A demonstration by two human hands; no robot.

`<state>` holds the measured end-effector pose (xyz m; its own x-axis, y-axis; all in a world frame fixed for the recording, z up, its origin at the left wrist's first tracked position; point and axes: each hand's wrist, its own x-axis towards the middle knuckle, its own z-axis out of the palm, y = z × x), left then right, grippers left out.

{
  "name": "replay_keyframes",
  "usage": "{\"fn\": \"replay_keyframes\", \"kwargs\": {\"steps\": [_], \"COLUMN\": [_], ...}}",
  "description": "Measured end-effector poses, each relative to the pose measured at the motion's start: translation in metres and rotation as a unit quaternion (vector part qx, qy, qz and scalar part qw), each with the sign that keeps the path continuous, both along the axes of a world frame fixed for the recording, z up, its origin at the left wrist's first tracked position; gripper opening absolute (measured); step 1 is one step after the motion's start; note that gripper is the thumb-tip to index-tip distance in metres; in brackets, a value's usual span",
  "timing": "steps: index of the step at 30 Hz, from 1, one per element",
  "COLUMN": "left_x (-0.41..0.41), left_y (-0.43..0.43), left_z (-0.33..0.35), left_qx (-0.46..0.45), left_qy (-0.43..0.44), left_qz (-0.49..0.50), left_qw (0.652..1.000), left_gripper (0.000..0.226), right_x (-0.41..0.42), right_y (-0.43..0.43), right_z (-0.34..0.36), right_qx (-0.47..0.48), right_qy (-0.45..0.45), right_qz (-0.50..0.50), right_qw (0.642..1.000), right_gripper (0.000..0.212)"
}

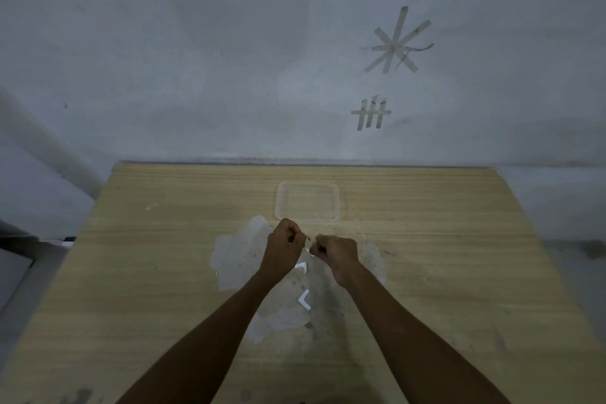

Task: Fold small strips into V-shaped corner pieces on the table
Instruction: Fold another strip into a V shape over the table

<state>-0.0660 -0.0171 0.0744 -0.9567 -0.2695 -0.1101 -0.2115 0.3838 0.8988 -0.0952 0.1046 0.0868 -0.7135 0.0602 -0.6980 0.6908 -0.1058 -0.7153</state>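
Note:
Both hands hover over the middle of the wooden table (pixel 147 272). My left hand (pixel 283 248) and my right hand (pixel 334 252) are closed in pinches, close together, with a small white strip (pixel 308 245) held between their fingertips. The strip is mostly hidden by the fingers. Two white V-shaped folded pieces lie on the table below the hands: one piece (pixel 301 267) just under the wrists, the other piece (pixel 304 300) nearer to me between my forearms.
A clear plastic lid or shallow tray (pixel 278 203) lies flat on the table beyond the hands. A worn pale patch (pixel 236 256) spreads over the table's middle. The table's far edge meets a grey wall bearing tape marks (pixel 396 43).

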Motion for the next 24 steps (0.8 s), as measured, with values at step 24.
{"fn": "replay_keyframes", "kwargs": {"steps": [24], "left_x": [0.015], "left_y": [-0.009], "left_z": [-0.02], "left_qx": [-0.042], "left_qy": [-0.244], "left_qz": [-0.04], "left_qw": [0.968], "left_gripper": [0.041], "right_x": [0.002], "right_y": [0.019], "right_z": [-0.019], "right_qx": [0.028], "right_qy": [-0.011], "right_qz": [-0.039], "right_qw": [0.999], "right_gripper": [0.005]}}
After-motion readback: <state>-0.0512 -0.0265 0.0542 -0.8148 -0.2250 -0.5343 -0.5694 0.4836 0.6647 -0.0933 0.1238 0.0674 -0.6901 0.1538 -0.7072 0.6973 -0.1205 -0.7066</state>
